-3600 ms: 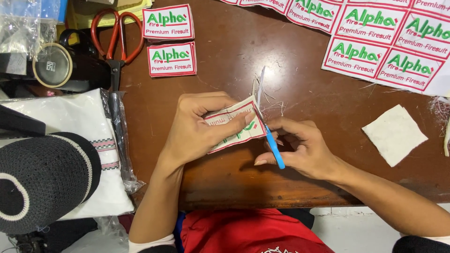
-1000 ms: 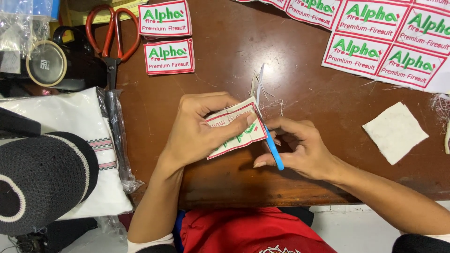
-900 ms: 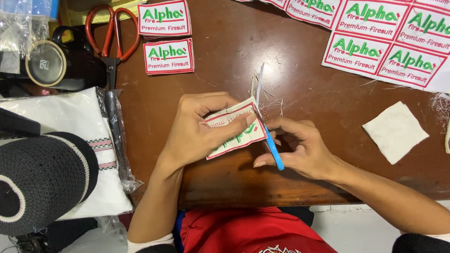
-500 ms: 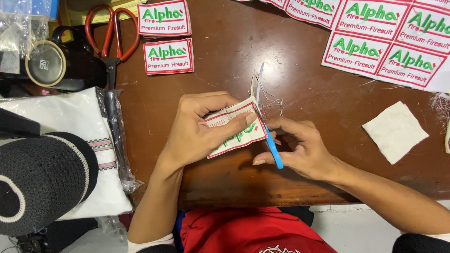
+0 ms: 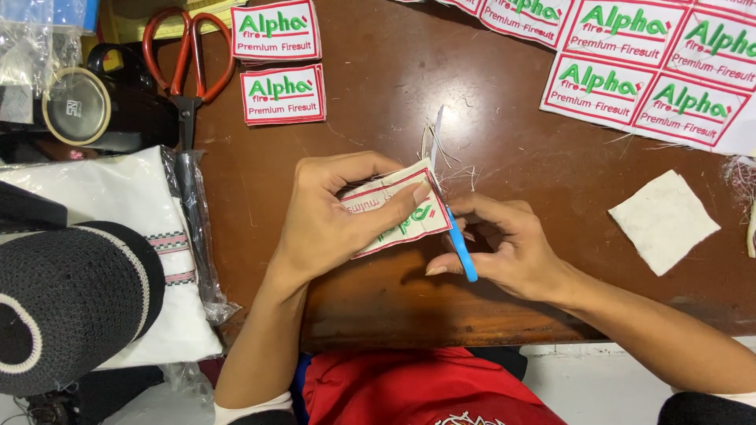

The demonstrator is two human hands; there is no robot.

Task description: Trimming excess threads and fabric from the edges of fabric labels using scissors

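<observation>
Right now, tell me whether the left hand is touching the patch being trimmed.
Touching. The head view shows the left hand gripping the patch, thumb pressed across its face and fingers curled over its top edge.

Beyond the hands we saw two patches [image 5: 277,59], red scissors [image 5: 187,67] and tape [image 5: 76,106] up-left, a patch sheet [image 5: 646,67] up-right, a white cloth square [image 5: 663,221] rightward, a black cap [image 5: 67,303] leftward.

The left hand [image 5: 327,224] lies palm down, fingers [image 5: 394,206] and thumb pinched together pointing right. Just right of it, the right hand [image 5: 512,248] curls, fingers bent leftward, both forearms reaching from near.
</observation>
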